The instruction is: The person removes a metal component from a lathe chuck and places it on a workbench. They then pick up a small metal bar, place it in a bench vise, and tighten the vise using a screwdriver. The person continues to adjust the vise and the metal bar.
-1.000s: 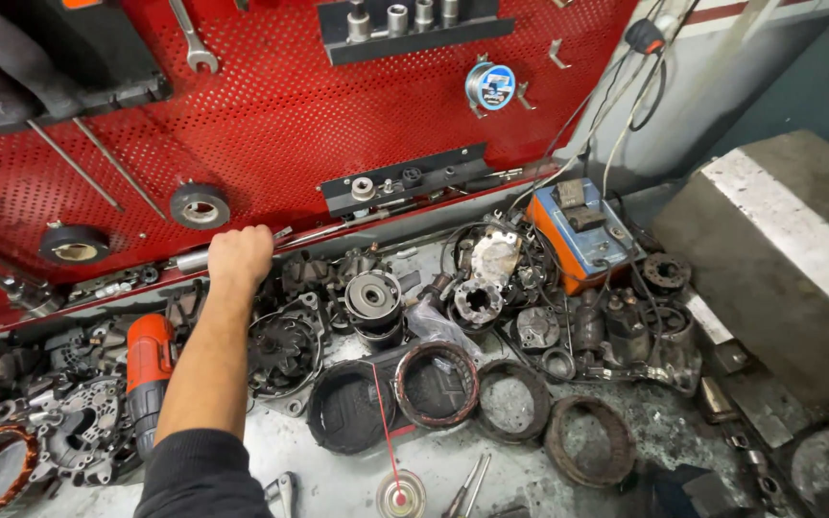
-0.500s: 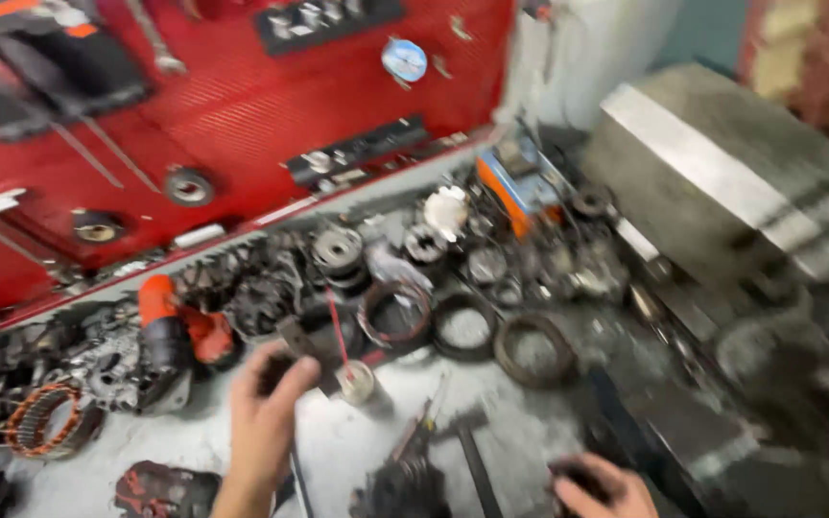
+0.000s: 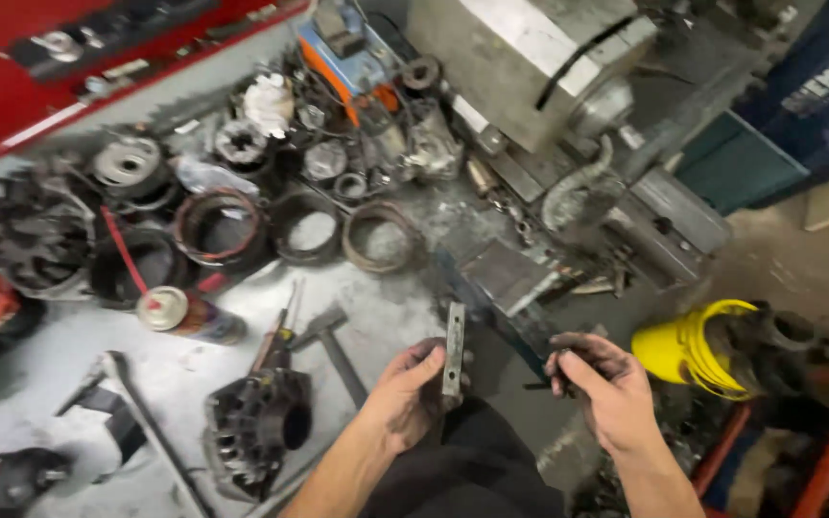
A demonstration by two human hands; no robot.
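The left hand [image 3: 413, 395] grips a flat grey metal bar [image 3: 454, 351] upright, above the desk [image 3: 194, 369] edge. Just to its right, the right hand [image 3: 603, 384] pinches a small dark part, too small to identify. An alternator housing [image 3: 256, 427] lies left of the hands.

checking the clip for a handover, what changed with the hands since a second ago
The left hand came down from the red pegboard and now holds a flat metal bar upright. The right hand has come into view, pinching a small dark part. The spray can and stator rings lie as before.
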